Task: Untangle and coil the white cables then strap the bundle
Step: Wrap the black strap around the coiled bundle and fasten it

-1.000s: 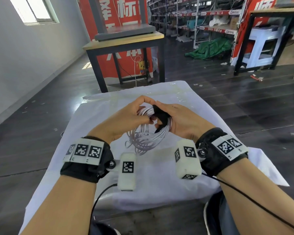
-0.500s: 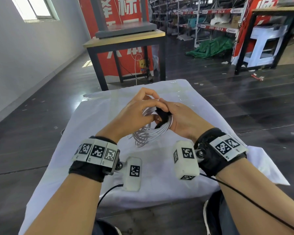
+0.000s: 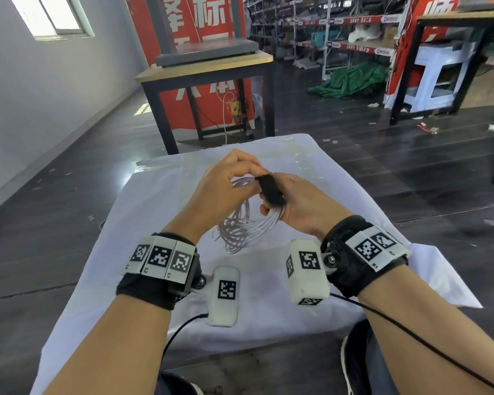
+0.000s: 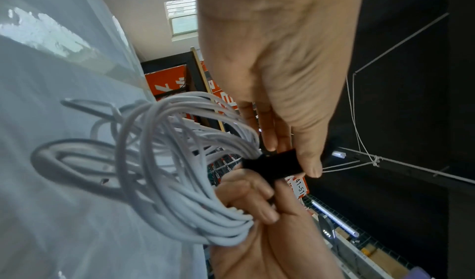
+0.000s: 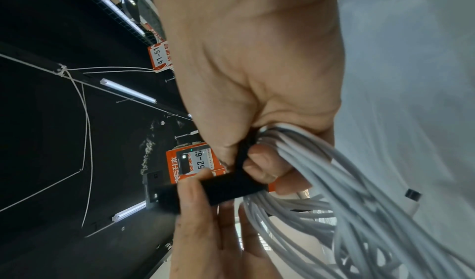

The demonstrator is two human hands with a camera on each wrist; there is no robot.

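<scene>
The white cables form a loose coil of several loops, held just above the white-covered table. My right hand grips one side of the coil, fingers curled round the strands. A black strap wraps over the bundle at that grip. My left hand pinches the strap's free end between thumb and fingers, drawing it across the bundle. In the right wrist view the strap runs from my right fingers to the left fingertips.
A wooden-topped table with black legs stands beyond the far edge, in front of a red banner. Shelving racks and a green tarp lie at the back right. Dark floor surrounds the table. Wrist camera cables trail from both forearms.
Both hands with the coil have shifted slightly away from me. The left hand has turned over the bundle, and the black strap now lies across the top of the strands.
</scene>
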